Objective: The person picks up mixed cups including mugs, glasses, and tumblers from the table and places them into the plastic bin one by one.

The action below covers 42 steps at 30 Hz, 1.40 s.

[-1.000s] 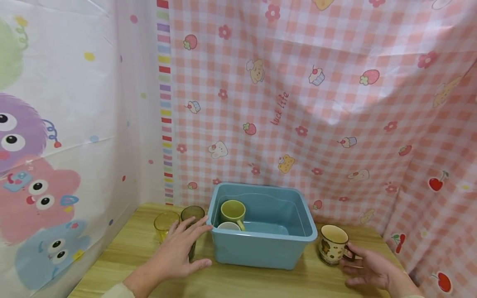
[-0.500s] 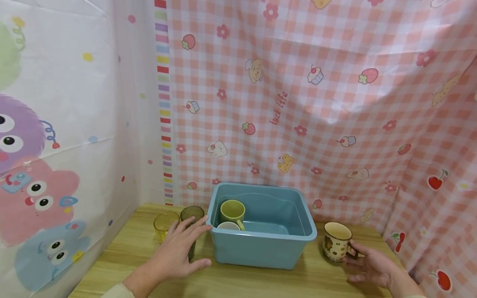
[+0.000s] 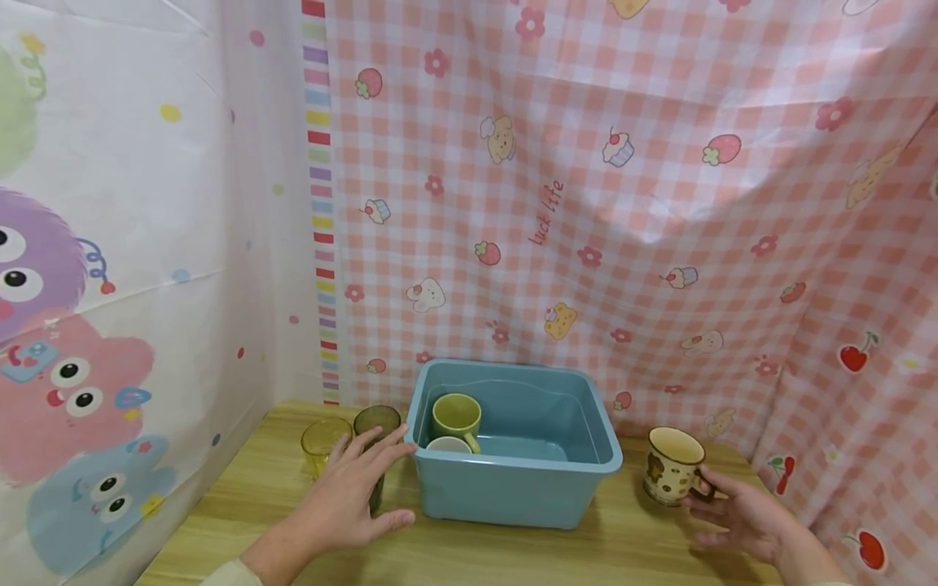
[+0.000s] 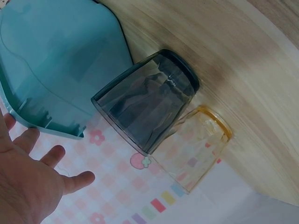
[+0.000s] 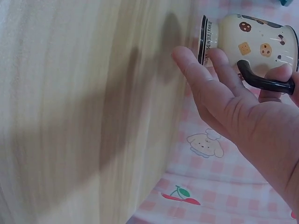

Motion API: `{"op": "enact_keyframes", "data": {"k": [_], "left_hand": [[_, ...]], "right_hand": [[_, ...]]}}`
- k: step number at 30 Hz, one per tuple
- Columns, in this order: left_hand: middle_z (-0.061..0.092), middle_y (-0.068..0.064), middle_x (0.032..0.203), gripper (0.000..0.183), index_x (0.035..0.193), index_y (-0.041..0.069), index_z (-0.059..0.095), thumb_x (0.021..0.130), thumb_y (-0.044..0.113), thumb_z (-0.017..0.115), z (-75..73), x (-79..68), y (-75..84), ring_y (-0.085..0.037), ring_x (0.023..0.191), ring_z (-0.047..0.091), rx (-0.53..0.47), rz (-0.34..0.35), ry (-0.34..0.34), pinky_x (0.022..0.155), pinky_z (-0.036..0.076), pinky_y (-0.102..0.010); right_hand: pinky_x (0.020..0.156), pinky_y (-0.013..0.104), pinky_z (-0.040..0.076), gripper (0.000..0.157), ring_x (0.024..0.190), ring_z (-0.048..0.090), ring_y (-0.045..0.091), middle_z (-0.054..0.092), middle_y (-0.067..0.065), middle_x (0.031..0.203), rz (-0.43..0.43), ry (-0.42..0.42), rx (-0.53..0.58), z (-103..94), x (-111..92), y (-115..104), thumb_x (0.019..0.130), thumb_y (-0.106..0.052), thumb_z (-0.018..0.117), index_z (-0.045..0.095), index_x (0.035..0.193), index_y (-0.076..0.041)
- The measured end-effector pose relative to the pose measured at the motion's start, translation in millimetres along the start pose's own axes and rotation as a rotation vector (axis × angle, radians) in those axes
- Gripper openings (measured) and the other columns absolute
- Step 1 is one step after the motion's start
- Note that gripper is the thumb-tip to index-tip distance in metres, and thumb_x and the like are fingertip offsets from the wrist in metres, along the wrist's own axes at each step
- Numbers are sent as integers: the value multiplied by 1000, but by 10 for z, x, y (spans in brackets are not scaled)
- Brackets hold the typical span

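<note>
Mug (image 3: 670,478), one: cream, dark-rimmed, printed with brown biscuit shapes, a lettered band around the foot; held almost upright at the fingertips of the right grip (image 3: 755,518), a bare hand. Dark handle (image 5: 264,83), one: on the side of the mug facing the right grip, which is clamped on it in a pinch, the lower fingers extended beneath. The mug's foot appears just clear of the counter (image 3: 513,560), though the angle makes this uncertain. Bin (image 3: 506,494), one: blue, rectangular, open-topped, on the counter between the two grips, well apart from the mug. Left grip (image 3: 348,496), a bare hand: fingers apart and extended, holding nothing, the foremost tips at the bin's near left corner; contact with the rim cannot be told. Green mug (image 3: 458,415), one: inside the bin, at the end nearest the left grip. White cup (image 3: 449,444), one: inside the bin just before the green mug, mostly hidden by the front wall. Dark glass (image 4: 145,100), one: upright, beyond the left grip and partly hidden by it. Yellow glass (image 4: 194,147), one: upright, close beside the dark glass, farther from the bin. Pink gingham cloth (image 3: 659,203), one: hanging beyond both grips.
</note>
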<state>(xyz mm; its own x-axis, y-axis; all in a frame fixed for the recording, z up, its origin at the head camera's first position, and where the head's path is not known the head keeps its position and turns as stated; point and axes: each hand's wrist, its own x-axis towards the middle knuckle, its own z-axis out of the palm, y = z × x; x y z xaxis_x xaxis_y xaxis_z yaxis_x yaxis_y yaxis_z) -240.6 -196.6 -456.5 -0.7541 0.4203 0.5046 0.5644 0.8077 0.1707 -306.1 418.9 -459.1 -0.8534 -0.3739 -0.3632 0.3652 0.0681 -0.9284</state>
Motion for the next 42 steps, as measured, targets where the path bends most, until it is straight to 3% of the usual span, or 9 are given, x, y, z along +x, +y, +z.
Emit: {"op": "enact_keyframes", "data": {"k": [10,21,35,42], "left_hand": [[45,-2,171,81,156,32,51,91,79,63,5,-4,-13,-46,148,50,-3,-7,-15,108,34,-88],[44,-2,171,81,156,33,51,91,79,64,5,-6,-7,-46,148,49,-14,-6,-10,108,33,-89],[46,-3,170,81,155,30,52,91,78,65,-1,-4,-2,-47,147,50,-4,0,-6,107,35,-88],[46,-2,170,82,154,27,54,91,78,66,2,-4,-6,-47,146,51,-10,1,-4,106,35,-88]], "right_hand": [[111,64,52,45,115,63,12,71,-10,122,-36,-23,-4,-15,-75,-150,116,-49,33,57,91,-20],[111,58,54,45,112,65,7,74,-12,121,-66,-25,-10,-22,-170,-342,116,-49,30,54,91,-21],[107,53,57,42,116,66,5,67,-17,122,-143,-20,-21,95,-242,-671,117,-45,30,53,92,-20],[109,54,56,39,116,66,7,65,-15,122,-167,30,-49,194,-236,-819,117,-45,33,53,92,-22]]}}
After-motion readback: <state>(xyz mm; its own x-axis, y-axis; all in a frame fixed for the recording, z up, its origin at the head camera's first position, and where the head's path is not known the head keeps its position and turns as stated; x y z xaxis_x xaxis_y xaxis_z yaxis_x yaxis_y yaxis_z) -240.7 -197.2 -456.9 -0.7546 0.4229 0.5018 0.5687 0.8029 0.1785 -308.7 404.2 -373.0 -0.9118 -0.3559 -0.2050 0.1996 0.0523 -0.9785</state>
